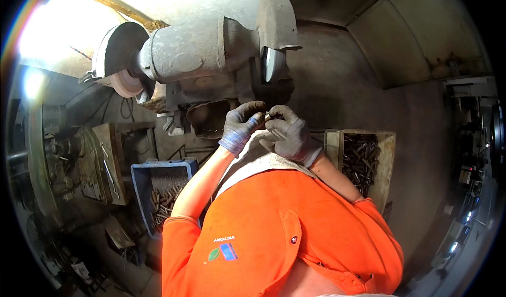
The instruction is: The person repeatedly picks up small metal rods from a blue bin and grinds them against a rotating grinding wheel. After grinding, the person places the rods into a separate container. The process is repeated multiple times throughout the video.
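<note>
My left hand (242, 125) and my right hand (289, 133), both in grey, dirt-darkened work gloves, meet in front of my chest. Between their fingertips is a small metal piece (267, 116), mostly hidden by the gloves; its exact kind does not show. Both hands are closed on it. Just beyond them stands a grey bench grinder (190, 49), with a pale wheel (126, 84) on the left and another grinding wheel (274, 65) on the right under a guard. The right wheel is the nearer one to my hands. A whitish cloth (253, 157) covers my lap.
A blue crate (138, 183) with several small metal cylinders stands at my left. At my right, a pale worn crate (387, 162) holds many dark metal pieces (361, 157). Greenish machinery (39, 160) stands far left; an open dark metal trough (206, 118) hangs below the grinder.
</note>
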`<state>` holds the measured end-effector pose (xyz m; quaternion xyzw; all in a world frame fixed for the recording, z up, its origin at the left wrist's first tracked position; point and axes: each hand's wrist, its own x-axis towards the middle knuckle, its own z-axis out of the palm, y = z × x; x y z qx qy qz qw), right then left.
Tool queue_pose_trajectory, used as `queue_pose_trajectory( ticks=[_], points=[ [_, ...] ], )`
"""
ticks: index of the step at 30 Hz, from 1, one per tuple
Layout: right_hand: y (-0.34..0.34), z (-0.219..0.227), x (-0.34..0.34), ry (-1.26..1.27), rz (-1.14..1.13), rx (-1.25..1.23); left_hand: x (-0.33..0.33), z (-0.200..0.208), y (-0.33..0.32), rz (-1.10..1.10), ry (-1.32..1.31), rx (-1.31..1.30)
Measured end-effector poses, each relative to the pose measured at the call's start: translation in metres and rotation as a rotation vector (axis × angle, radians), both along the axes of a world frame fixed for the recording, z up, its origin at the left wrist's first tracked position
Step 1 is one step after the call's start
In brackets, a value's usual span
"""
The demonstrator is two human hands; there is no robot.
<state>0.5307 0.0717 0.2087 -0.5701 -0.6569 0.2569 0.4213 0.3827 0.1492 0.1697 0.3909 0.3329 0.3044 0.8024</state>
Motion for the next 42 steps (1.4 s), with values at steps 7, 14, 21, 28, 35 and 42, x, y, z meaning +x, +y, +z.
queue_pose_trajectory(
  ticks=[7,14,21,28,35,42],
  points=[
    [-0.002,-0.017,0.004,0.143,-0.046,0.016,0.008,-0.009,0.005,-0.041,0.082,0.080],
    [-0.005,-0.024,0.016,0.191,0.002,0.042,0.001,-0.009,0.014,-0.051,0.038,-0.007],
    [-0.009,-0.028,0.035,0.219,-0.107,0.154,-0.018,-0.011,0.005,0.088,0.128,0.117],
    [-0.008,-0.032,0.038,0.296,-0.152,0.177,-0.001,-0.009,0.002,0.135,0.188,0.187],
    [-0.002,-0.035,0.037,0.332,-0.238,0.160,0.009,-0.003,0.008,0.118,0.229,0.229],
    [0.009,-0.057,0.049,0.259,-0.272,0.165,0.023,-0.031,0.019,0.172,0.211,0.280]
  ],
)
